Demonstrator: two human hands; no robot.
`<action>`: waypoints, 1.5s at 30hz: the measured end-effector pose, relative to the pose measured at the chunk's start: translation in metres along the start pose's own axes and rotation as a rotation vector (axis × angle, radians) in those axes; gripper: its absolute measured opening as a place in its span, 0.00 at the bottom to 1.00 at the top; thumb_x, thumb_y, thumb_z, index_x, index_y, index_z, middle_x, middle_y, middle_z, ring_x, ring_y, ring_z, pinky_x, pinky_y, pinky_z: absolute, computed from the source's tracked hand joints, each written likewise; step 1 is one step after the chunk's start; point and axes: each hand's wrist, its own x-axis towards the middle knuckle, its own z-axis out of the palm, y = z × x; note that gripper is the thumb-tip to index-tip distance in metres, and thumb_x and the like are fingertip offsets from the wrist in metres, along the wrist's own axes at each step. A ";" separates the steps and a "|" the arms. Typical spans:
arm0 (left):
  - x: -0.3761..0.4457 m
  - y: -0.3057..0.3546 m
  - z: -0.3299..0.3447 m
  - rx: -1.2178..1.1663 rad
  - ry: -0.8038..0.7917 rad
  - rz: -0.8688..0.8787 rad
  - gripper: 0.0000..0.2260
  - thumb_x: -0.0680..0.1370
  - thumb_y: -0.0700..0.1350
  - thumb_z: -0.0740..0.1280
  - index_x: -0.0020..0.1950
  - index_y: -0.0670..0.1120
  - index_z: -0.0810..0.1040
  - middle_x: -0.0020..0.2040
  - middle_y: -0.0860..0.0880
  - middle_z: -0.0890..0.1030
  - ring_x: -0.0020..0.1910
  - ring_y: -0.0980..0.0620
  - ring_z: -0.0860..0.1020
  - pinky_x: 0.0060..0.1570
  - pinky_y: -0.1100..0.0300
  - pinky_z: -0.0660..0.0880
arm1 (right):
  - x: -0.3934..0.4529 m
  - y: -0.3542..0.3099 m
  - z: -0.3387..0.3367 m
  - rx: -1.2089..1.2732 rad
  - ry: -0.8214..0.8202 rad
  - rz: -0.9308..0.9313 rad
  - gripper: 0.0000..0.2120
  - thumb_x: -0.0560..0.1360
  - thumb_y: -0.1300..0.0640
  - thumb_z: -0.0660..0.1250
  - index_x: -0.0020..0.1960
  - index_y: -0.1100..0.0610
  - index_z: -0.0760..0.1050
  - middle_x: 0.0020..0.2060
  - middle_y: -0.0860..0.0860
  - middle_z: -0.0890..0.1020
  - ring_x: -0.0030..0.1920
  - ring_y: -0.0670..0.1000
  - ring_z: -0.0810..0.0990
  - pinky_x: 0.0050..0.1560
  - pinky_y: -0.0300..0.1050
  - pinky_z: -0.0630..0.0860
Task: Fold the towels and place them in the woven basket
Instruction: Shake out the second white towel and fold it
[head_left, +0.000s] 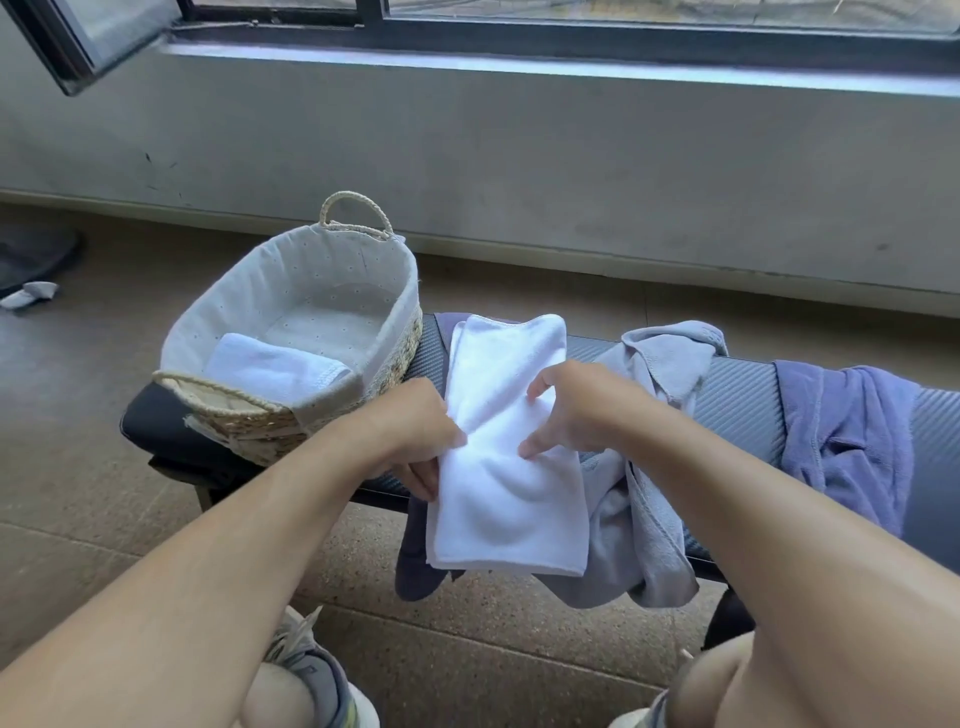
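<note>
A long dark padded bench (737, 384) runs from the left middle of the scene to the right edge and serves as the surface; behind it are a grey wall and a dark-framed window.

At its left end stands the woven basket (291, 415), oval, with a pale cloth lining and a rope handle at each end. One folded white towel (275, 366) lies inside it, at the near end.

In the middle of the surface a white towel (506, 499) is laid out as a long strip, folded lengthwise, running from the far edge toward the person, with its near end hanging over the near edge. It rests on a dark purple-grey towel (415, 561) that shows along its left side and below it.

Just to its right is a crumpled light grey towel (654, 530), draped over the near edge. Farther right, apart from the rest, a purple towel (852, 441) hangs over the surface.

The left hand (415, 431) grasps the left edge of the white strip about halfway along, the thumb on top and the fingers curled beneath the cloth. The right hand (566, 410) rests on top of the strip, its grip released, the fingers spread and fingertips pressing the cloth down.

A small grey cloth (28, 293) lies on the floor at the far left.
</note>
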 end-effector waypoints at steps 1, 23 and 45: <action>0.000 -0.002 0.000 0.026 -0.028 -0.020 0.08 0.81 0.38 0.67 0.45 0.39 0.70 0.38 0.36 0.80 0.27 0.43 0.81 0.24 0.55 0.78 | 0.000 0.000 0.001 -0.002 0.003 -0.001 0.34 0.65 0.39 0.79 0.67 0.43 0.72 0.42 0.42 0.77 0.49 0.51 0.77 0.58 0.51 0.77; -0.009 -0.026 -0.004 0.215 -0.249 0.007 0.11 0.75 0.49 0.77 0.45 0.42 0.84 0.41 0.48 0.87 0.36 0.54 0.83 0.29 0.64 0.74 | 0.112 -0.030 0.018 0.140 0.401 -0.114 0.16 0.82 0.46 0.57 0.66 0.45 0.76 0.63 0.49 0.82 0.65 0.55 0.77 0.65 0.52 0.63; -0.016 -0.025 -0.012 0.366 0.301 0.176 0.12 0.75 0.58 0.72 0.45 0.52 0.74 0.43 0.54 0.80 0.45 0.49 0.79 0.50 0.50 0.78 | 0.071 0.004 -0.015 0.232 0.419 -0.005 0.08 0.73 0.50 0.72 0.50 0.46 0.77 0.49 0.46 0.81 0.52 0.51 0.80 0.48 0.45 0.74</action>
